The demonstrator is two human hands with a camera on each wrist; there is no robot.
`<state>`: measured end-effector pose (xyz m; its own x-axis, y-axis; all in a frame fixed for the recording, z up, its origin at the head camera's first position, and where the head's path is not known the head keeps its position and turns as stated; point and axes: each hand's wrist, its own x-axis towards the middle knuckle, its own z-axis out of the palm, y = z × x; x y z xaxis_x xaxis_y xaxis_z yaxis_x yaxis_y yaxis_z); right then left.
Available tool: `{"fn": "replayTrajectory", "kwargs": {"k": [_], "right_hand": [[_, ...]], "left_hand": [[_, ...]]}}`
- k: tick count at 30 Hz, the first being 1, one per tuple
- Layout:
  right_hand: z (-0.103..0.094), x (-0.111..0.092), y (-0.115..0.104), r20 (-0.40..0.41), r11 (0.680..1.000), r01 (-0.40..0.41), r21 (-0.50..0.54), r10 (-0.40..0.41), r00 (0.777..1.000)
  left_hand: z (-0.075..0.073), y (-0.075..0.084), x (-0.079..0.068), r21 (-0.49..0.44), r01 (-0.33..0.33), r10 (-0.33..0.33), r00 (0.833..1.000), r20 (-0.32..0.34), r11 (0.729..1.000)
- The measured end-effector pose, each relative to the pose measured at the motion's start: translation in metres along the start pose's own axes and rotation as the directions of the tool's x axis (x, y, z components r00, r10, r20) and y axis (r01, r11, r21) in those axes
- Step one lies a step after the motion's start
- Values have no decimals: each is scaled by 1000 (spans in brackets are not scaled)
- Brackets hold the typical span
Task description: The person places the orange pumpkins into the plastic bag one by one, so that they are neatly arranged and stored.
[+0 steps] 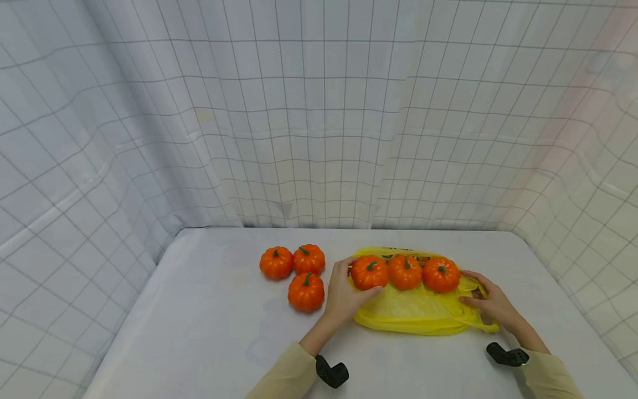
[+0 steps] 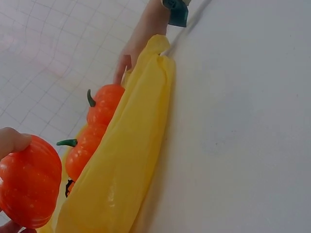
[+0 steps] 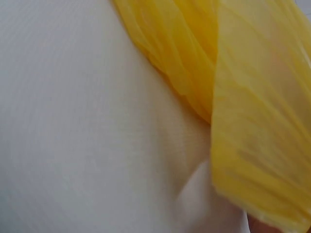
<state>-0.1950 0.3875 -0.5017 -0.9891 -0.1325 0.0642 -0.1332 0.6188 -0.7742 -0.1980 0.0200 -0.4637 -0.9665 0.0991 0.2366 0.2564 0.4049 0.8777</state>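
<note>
My left hand [image 1: 344, 291] grips a small orange pumpkin [image 1: 369, 272] at the left end of a yellow plastic bag [image 1: 413, 316]. In the left wrist view, the thumb lies on top of this pumpkin [image 2: 31, 184]. Right of it, two more pumpkins, a middle one [image 1: 405, 272] and a right one [image 1: 441, 274], sit in a row on the flattened bag. My right hand [image 1: 495, 305] holds the bag's right end, fingers at its back and thumb in front. Loose yellow plastic [image 3: 262, 126] fills much of the right wrist view and hides most of that hand.
Three more orange pumpkins stand close together on the white table [image 1: 199, 321] left of my left hand: a left one [image 1: 276, 263], a back one [image 1: 309, 259] and a front one [image 1: 306, 292]. A white gridded curtain [image 1: 309, 138] surrounds the table's back and sides.
</note>
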Motion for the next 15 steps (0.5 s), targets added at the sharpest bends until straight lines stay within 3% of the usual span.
{"fn": "replayTrajectory", "kwargs": {"k": [7, 15], "right_hand": [[0, 0, 0, 5, 1000, -1, -6, 1, 1000], [-1, 0, 1, 16, 1000, -6, 12, 6, 1000]], "left_hand": [[11, -5, 9, 94, -5, 8, 1000, -29, 996], [17, -7, 17, 127, 34, -30, 999, -36, 991]]}}
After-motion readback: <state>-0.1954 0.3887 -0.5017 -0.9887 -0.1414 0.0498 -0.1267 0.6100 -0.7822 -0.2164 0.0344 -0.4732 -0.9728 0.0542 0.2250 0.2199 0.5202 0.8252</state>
